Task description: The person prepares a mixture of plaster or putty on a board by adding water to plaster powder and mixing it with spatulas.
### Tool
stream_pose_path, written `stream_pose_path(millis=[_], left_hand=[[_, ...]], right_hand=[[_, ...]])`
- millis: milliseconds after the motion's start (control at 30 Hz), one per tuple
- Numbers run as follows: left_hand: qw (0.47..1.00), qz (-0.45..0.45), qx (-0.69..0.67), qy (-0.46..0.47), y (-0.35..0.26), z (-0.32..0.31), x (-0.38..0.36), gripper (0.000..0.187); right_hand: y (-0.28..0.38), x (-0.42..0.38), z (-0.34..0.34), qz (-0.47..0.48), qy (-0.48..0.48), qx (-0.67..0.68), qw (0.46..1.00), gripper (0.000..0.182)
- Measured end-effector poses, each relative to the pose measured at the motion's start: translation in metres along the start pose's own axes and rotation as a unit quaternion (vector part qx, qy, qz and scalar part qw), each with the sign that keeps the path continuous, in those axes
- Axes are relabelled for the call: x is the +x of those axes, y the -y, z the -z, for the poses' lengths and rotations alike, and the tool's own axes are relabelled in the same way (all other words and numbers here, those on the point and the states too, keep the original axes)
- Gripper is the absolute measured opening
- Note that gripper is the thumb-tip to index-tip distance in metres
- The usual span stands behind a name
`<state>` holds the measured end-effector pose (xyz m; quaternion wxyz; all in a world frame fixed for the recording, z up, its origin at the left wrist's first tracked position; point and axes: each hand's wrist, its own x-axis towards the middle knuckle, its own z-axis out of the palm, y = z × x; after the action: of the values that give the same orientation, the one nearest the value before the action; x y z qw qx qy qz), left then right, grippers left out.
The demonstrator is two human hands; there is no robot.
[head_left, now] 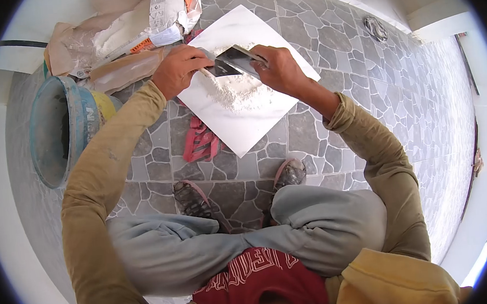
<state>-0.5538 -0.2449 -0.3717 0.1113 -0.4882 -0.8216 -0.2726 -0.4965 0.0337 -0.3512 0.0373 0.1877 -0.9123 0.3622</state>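
My left hand [178, 69] is closed on a scraper [209, 56], whose edge meets the blade of a second one. From the other side, my right hand [281, 70] grips that wide scraper [239, 56], a flat metal blade with a dark, shiny face. Both tools are held over a heap of white powder [234, 96]. The powder lies on a white square board [240, 138], turned cornerwise on the floor in front of my feet.
A torn paper bag of white powder [125, 39] lies at the upper left. Nearer stands a blue bucket [78, 129] with a dirty rim. Pink-red straps [200, 141] lie beside the board. A crumpled bundle [375, 29] sits by the far wall on the stone-patterned floor [365, 109].
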Motion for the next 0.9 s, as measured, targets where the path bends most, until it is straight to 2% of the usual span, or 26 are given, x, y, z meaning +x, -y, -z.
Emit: stream_pose_path(millis=[67, 133, 200, 233, 267, 300, 333, 367, 400, 467, 500, 533, 600, 633, 733, 800, 900], left_hand=[[0.999, 0.012, -0.031, -0.014, -0.008, 0.000, 0.003, 0.026], [0.998, 0.030, -0.055, -0.030, -0.005, 0.005, -0.002, 0.023], [0.971, 0.232, -0.061, -0.020, 0.006, 0.013, -0.017, 0.015], [0.945, 0.310, -0.101, -0.029, 0.008, 0.016, -0.023, 0.023], [0.943, 0.315, -0.102, -0.026, 0.018, 0.011, -0.032, 0.023], [0.899, 0.397, -0.180, -0.048, 0.036, -0.003, -0.048, 0.024], [0.841, 0.473, -0.253, -0.072, 0.051, -0.013, -0.064, 0.025], [0.832, 0.516, -0.203, -0.036, 0.060, -0.017, -0.077, 0.026], [0.832, 0.516, -0.202, -0.036, 0.065, -0.024, -0.088, 0.026], [0.781, 0.582, -0.225, -0.038, 0.066, -0.036, -0.108, 0.023], [0.771, 0.604, -0.199, -0.021, 0.061, -0.037, -0.110, 0.026], [0.769, 0.607, -0.198, -0.020, 0.058, -0.044, -0.109, 0.026], [0.809, 0.579, -0.094, -0.029, 0.057, -0.060, -0.110, 0.031], [0.817, 0.571, -0.075, -0.015, 0.062, -0.068, -0.107, 0.034], [0.841, 0.537, -0.055, -0.027, 0.055, -0.083, -0.084, 0.036], [0.823, 0.565, -0.061, -0.001, 0.055, -0.090, -0.072, 0.037], [0.813, 0.565, -0.134, -0.051, 0.052, -0.094, -0.068, 0.034]], right_hand=[[-0.026, 0.008, -0.017, 0.014, 0.011, -0.024, 1.000, 0.017], [-0.027, 0.014, -0.017, -0.036, -0.048, -0.009, 0.998, 0.015], [-0.028, 0.015, -0.014, 0.022, -0.140, -0.002, 0.990, 0.016], [-0.028, 0.017, -0.013, 0.033, -0.130, 0.002, 0.991, 0.017], [-0.029, 0.017, -0.012, 0.041, -0.120, 0.006, 0.992, 0.018], [-0.035, 0.015, -0.015, 0.039, -0.116, 0.010, 0.992, 0.018], [-0.043, 0.014, -0.020, 0.030, -0.065, -0.034, 0.997, 0.018], [-0.049, 0.012, -0.022, 0.021, -0.015, -0.079, 0.997, 0.018], [-0.049, 0.010, -0.020, 0.021, -0.016, -0.078, 0.997, 0.018], [-0.043, 0.003, -0.014, -0.049, -0.028, -0.049, 0.997, 0.020], [-0.042, 0.000, -0.009, -0.052, -0.049, -0.048, 0.996, 0.020], [-0.049, 0.000, -0.007, -0.051, -0.049, -0.044, 0.997, 0.021], [-0.061, 0.000, -0.006, -0.074, -0.056, -0.028, 0.995, 0.023], [-0.063, 0.001, -0.004, -0.108, -0.047, -0.022, 0.993, 0.025], [-0.067, 0.002, -0.009, -0.101, -0.070, -0.026, 0.992, 0.029], [-0.061, 0.003, -0.008, -0.108, -0.056, -0.031, 0.992, 0.028], [-0.054, 0.005, -0.010, -0.115, -0.042, -0.032, 0.992, 0.028]])
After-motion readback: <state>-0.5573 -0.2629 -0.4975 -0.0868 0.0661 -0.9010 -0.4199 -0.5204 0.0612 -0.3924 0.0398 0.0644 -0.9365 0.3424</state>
